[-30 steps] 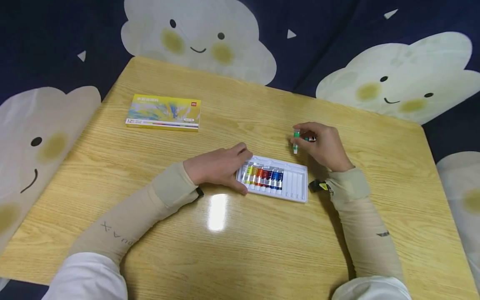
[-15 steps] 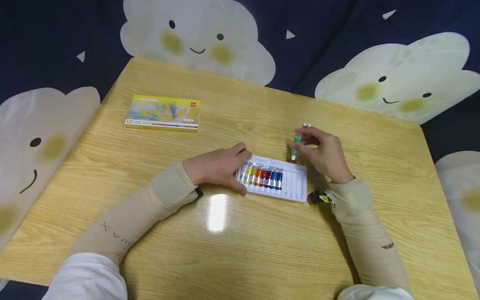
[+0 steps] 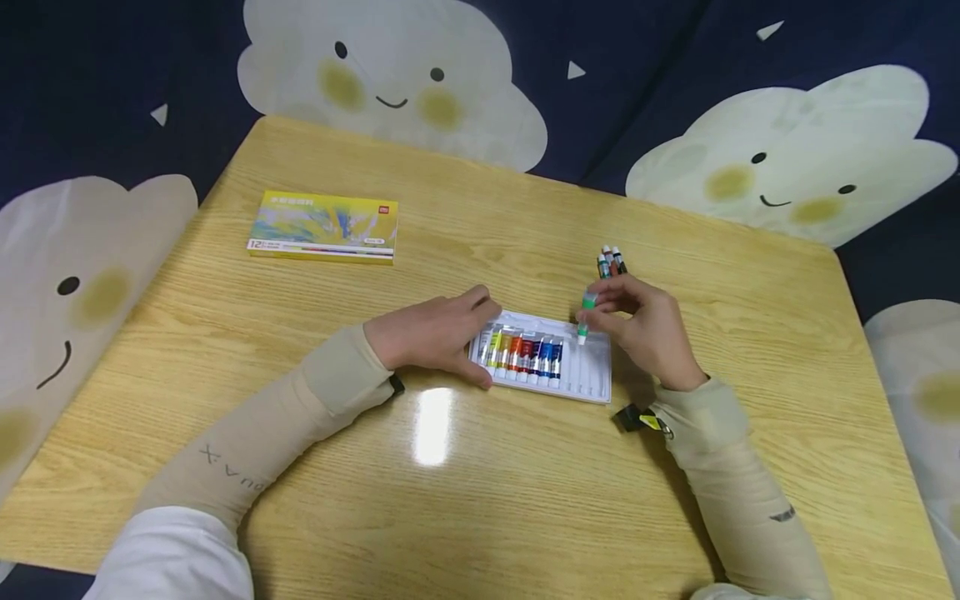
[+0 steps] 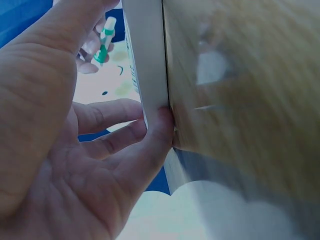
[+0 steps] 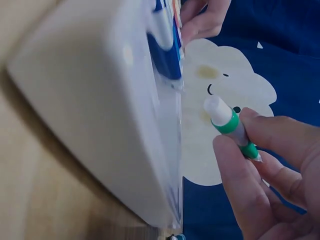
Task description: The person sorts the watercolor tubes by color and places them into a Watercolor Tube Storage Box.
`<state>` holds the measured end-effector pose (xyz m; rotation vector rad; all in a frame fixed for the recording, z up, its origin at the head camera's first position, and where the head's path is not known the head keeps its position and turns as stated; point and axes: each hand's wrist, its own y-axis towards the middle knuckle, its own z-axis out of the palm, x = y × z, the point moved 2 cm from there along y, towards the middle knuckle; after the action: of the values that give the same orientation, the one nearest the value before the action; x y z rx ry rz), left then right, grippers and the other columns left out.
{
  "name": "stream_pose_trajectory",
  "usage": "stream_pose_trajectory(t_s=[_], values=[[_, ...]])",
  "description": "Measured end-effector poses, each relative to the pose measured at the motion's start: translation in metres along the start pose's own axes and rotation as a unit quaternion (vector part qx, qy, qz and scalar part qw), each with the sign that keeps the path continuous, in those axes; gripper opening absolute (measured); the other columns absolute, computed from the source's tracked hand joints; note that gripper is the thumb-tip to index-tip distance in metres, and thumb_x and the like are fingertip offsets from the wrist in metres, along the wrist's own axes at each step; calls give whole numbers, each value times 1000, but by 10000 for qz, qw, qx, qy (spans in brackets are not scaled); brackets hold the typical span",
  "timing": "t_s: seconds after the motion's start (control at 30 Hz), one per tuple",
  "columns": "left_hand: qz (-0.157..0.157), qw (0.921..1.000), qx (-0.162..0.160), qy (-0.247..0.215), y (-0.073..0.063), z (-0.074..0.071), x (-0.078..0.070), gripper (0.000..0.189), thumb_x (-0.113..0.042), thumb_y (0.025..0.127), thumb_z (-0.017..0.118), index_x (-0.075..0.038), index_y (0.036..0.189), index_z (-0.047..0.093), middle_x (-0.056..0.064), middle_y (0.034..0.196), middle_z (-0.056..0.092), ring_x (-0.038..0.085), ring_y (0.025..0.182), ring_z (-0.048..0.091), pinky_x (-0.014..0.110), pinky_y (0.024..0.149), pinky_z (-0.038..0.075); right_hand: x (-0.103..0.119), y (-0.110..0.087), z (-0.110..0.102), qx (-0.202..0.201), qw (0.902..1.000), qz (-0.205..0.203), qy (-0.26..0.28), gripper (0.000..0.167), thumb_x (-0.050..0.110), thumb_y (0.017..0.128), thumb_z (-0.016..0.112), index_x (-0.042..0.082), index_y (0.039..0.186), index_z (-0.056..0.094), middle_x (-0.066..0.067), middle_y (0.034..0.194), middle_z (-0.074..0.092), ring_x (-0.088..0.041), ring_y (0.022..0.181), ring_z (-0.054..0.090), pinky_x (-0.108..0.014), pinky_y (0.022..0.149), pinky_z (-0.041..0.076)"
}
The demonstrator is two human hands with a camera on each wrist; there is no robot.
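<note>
A white plastic tray [image 3: 599,371] lies on the table, several coloured paint tubes [image 3: 525,357] side by side in its left and middle slots. My left hand [image 3: 435,340] holds the tray's left end, thumb along the near side and fingers at the far side; the left wrist view shows fingers against the tray wall [image 4: 145,60]. Between thumb and fingers, my right hand [image 3: 651,337] pinches a green paint tube [image 3: 587,315] over the bare right slots, its white cap [image 5: 217,111] pointing toward the near side. In the right wrist view, tube and tray stand apart.
Beyond my right hand lie 3 more paint tubes [image 3: 611,262], partly hidden by the fingers. A yellow paint box [image 3: 324,227] rests at the back left of the wooden table [image 3: 480,500]. Cloud-printed dark cloth [image 3: 592,108] surrounds the table edges.
My right hand has brought the green tube nearer to me, from behind the tray to above its right part. The 3 loose tubes have come into sight. The left hand stays put.
</note>
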<state>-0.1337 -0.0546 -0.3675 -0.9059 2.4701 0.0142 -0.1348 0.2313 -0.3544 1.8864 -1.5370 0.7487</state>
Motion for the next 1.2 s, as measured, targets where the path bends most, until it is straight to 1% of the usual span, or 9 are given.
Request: stream_pose_trajectory(t_s=[0.27, 0.43, 0.57, 0.7, 0.83, 0.97, 1.2], values=[[-12, 10000, 14, 3, 1, -1, 0, 91, -60, 82, 80, -3, 144, 47, 10, 129, 50, 19, 90, 57, 34, 85, 56, 2, -13, 5, 97, 9999, 98, -99, 29, 11, 86, 84, 7, 113, 74, -13, 101, 75, 2, 87, 66, -8, 81, 53], [-21, 10000, 39, -19, 0, -1, -1, 91, -60, 82, 80, -3, 144, 47, 10, 129, 50, 20, 89, 57, 34, 85, 55, 1, -19, 9, 243, 9996, 125, 9, 28, 7, 88, 81, 6, 115, 75, -13, 100, 76, 0, 87, 67, -10, 78, 55], [-18, 10000, 52, -25, 0, -1, -1, 91, -60, 82, 80, -3, 144, 47, 10, 129, 50, 20, 89, 57, 34, 85, 56, 1, -23, 11, 317, 9991, 241, 136, 27, 3, 90, 78, 4, 116, 75, -16, 100, 75, -1, 85, 68, -14, 74, 58], [-8, 10000, 59, -8, 0, -1, -1, 91, -60, 82, 80, -3, 144, 47, 10, 129, 50, 20, 90, 57, 34, 85, 56, 3, -29, 12, 347, 9986, 396, 43, 25, 5, 91, 77, 4, 116, 75, -17, 98, 75, -1, 83, 67, -16, 69, 58], [-35, 10000, 73, -28, 1, -1, 0, 92, -61, 82, 80, -3, 145, 47, 10, 129, 50, 20, 92, 57, 35, 86, 55, 4, -33, 14, 397, 9979, 498, 90, 24, 8, 90, 79, 5, 114, 75, -16, 96, 75, -4, 81, 67, -17, 69, 58], [-52, 10000, 71, -35, 1, -1, 0, 91, -61, 81, 81, -4, 144, 47, 10, 128, 49, 20, 92, 57, 35, 86, 55, 2, -35, 17, 456, 9971, 588, 135, 24, 12, 89, 81, 5, 112, 76, -16, 95, 75, -3, 79, 68, -18, 70, 58], [-44, 10000, 61, -3, 0, -1, -1, 91, -60, 81, 81, -3, 144, 48, 10, 128, 50, 20, 92, 56, 35, 86, 55, 2, -38, 19, 527, 9964, 647, -108, 24, 16, 90, 81, 7, 112, 77, -14, 95, 76, -4, 77, 67, -17, 68, 56]])
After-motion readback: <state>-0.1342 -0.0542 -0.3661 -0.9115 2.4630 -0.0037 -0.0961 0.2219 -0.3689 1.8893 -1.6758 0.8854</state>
